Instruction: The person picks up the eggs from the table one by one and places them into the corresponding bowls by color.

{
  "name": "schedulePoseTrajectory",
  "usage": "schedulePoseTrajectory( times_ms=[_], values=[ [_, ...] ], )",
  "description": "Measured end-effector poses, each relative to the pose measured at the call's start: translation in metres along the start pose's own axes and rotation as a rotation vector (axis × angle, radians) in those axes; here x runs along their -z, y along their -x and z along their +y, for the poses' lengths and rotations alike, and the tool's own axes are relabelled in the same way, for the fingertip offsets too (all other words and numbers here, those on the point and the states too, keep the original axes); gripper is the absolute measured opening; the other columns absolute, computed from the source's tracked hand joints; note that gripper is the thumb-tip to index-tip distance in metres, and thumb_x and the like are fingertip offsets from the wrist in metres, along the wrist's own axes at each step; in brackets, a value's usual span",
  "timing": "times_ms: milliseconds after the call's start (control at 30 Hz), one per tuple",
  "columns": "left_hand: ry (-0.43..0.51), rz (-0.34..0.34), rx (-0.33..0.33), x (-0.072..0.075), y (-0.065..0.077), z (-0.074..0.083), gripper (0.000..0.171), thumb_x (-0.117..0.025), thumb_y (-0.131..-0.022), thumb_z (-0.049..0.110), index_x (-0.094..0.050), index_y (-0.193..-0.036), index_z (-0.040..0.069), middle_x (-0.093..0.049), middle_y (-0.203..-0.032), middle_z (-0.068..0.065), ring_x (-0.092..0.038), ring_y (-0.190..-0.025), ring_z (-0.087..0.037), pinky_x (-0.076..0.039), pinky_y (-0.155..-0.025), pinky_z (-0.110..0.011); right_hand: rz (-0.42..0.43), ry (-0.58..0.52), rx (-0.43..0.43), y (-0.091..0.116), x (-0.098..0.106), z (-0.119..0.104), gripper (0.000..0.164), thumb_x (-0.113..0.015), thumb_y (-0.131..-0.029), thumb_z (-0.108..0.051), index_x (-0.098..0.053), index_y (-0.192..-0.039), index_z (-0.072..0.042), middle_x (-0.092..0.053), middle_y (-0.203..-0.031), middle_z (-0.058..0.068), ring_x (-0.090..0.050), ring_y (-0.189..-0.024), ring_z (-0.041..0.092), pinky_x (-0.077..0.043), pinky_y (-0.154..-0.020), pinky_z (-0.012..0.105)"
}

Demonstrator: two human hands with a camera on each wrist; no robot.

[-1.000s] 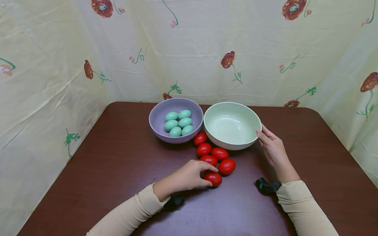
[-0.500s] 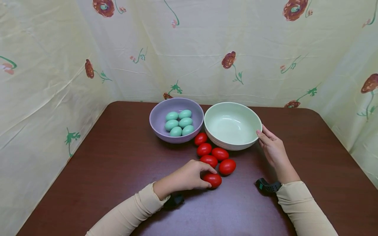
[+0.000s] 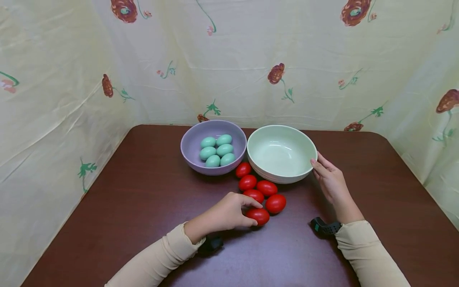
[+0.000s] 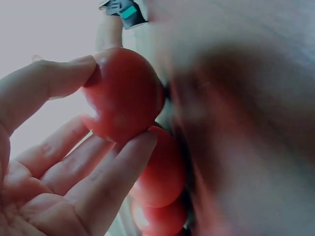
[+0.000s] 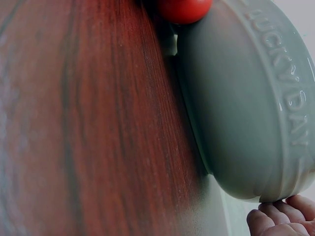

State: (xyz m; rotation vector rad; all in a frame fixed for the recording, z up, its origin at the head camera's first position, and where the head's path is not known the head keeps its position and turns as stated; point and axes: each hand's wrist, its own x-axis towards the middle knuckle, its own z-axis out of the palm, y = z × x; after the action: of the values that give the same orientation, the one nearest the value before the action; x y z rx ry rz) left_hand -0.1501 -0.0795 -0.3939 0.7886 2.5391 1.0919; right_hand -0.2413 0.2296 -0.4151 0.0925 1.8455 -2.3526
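On the green bowl (image 5: pixel 229 101) — raised lettering (image 5: pixel 287 73), "LUCKY DAY"

floral cloth backdrop (image 3: pixel 236 44), brown table (image 3: pixel 125 207)

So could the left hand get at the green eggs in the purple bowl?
Probably yes, once the left hand lets go of the red egg it holds: nothing covers the green eggs in the purple bowl.
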Motion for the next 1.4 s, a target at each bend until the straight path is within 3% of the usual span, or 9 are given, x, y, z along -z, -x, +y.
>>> schedulePoseTrajectory(
  times_ms=[133, 233, 467, 733, 933, 1167, 1400],
  values=[
    [0.031, 0.014, -0.007, 0.005, 0.000, 0.003, 0.031, -0.080, -0.081, 0.015, -0.076, -0.111, 0.013, -0.076, -0.104, 0.001, -0.057, -0.072, -0.008, -0.048, -0.069, -0.017, -0.009, 0.004, 0.003, -0.001, 0.000, 0.000, 0.071, -0.059, -0.100, -0.022, -0.019, -0.156, -0.008, -0.009, -0.167, 0.002, -0.037, -0.138, -0.007, -0.016, -0.121, 0.029],
    [0.026, 0.018, -0.015, 0.010, -0.003, 0.006, 0.031, -0.080, -0.081, 0.015, -0.076, -0.112, 0.013, -0.076, -0.107, 0.002, -0.059, -0.082, -0.010, -0.049, -0.073, -0.018, -0.008, 0.000, 0.003, 0.000, 0.000, 0.001, 0.071, -0.059, -0.100, -0.022, -0.018, -0.156, -0.007, -0.008, -0.167, 0.002, -0.046, -0.125, -0.015, -0.015, -0.121, 0.030],
    [-0.002, 0.041, -0.007, 0.026, -0.013, 0.017, 0.034, -0.079, -0.082, 0.015, -0.075, -0.116, 0.014, -0.075, -0.107, 0.001, -0.058, -0.087, -0.015, -0.048, -0.073, -0.019, -0.005, -0.010, 0.014, 0.001, 0.000, 0.001, 0.071, -0.058, -0.100, -0.021, -0.017, -0.156, -0.005, -0.008, -0.167, 0.004, -0.051, -0.118, -0.018, -0.016, -0.120, 0.030],
    [-0.055, 0.068, -0.027, 0.046, -0.027, 0.037, 0.036, -0.077, -0.085, 0.017, -0.073, -0.121, 0.015, -0.075, -0.108, 0.001, -0.059, -0.089, -0.013, -0.050, -0.073, -0.017, -0.006, 0.005, 0.016, 0.001, 0.000, 0.001, 0.073, -0.058, -0.100, -0.023, -0.016, -0.157, -0.007, -0.008, -0.167, 0.003, -0.020, -0.149, 0.006, -0.018, -0.119, 0.026],
    [-0.068, 0.093, -0.038, 0.055, -0.039, 0.047, 0.035, -0.076, -0.085, 0.014, -0.073, -0.120, 0.015, -0.075, -0.107, 0.002, -0.064, -0.093, -0.012, -0.051, -0.079, -0.017, -0.009, 0.007, 0.012, 0.000, 0.001, 0.001, 0.075, -0.060, -0.099, -0.024, -0.016, -0.157, -0.006, -0.008, -0.167, 0.002, -0.020, -0.149, 0.006, -0.017, -0.119, 0.027],
    [-0.028, 0.121, -0.001, 0.061, -0.056, 0.046, 0.037, -0.075, -0.086, 0.015, -0.071, -0.122, 0.015, -0.075, -0.111, -0.001, -0.070, -0.091, -0.014, -0.052, -0.083, -0.020, -0.010, -0.004, 0.021, -0.001, 0.001, 0.001, 0.074, -0.059, -0.100, -0.023, -0.016, -0.157, -0.006, -0.008, -0.167, 0.003, -0.021, -0.149, 0.006, -0.018, -0.119, 0.026],
    [-0.018, 0.157, 0.016, 0.063, -0.074, 0.043, 0.037, -0.076, -0.087, 0.018, -0.071, -0.123, 0.013, -0.074, -0.116, -0.004, -0.067, -0.111, -0.016, -0.052, -0.095, -0.024, -0.006, -0.001, 0.010, 0.000, 0.001, 0.001, 0.072, -0.058, -0.100, -0.022, -0.017, -0.156, -0.007, -0.008, -0.167, 0.001, -0.023, -0.148, 0.004, -0.019, -0.119, 0.026]
  ],
)
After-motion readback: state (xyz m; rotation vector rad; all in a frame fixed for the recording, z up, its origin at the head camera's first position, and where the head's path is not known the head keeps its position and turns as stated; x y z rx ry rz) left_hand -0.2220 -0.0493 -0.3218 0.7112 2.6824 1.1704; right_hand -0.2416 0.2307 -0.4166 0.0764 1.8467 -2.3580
